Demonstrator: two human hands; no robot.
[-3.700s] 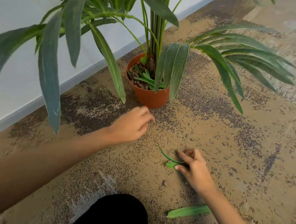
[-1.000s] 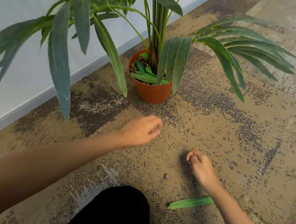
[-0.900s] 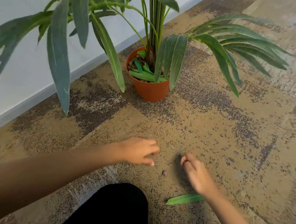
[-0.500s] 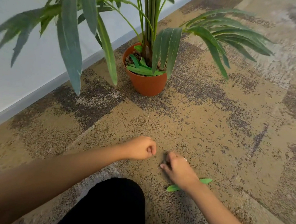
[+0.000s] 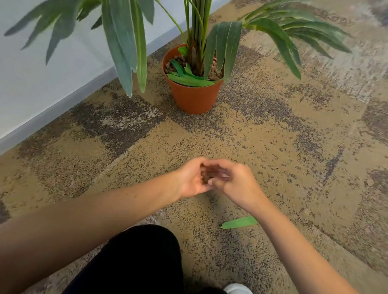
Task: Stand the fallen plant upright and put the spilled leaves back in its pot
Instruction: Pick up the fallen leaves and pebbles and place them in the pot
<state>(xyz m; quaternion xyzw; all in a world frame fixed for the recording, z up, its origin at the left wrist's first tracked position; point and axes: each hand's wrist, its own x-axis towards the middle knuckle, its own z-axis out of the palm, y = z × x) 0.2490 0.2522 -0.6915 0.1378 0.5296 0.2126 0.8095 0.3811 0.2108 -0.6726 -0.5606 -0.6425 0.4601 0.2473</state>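
My left hand [image 5: 192, 179] and right hand [image 5: 236, 184] cupped together around brown pebbles [image 5: 206, 176], plant [image 5: 197, 20] upright in pot [image 5: 193, 96] at 12 o'clock, one leaf [image 5: 239, 223] on carpet [image 5: 303, 143] at 5 o'clock

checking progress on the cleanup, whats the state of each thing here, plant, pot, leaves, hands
tall green plant: upright
round terracotta pot: standing on the carpet, green leaf pieces lying inside
loose green leaf: flat on the carpet, not picked up
left hand: cupped, holding small brown pebbles
right hand: fingers pinched at the left palm
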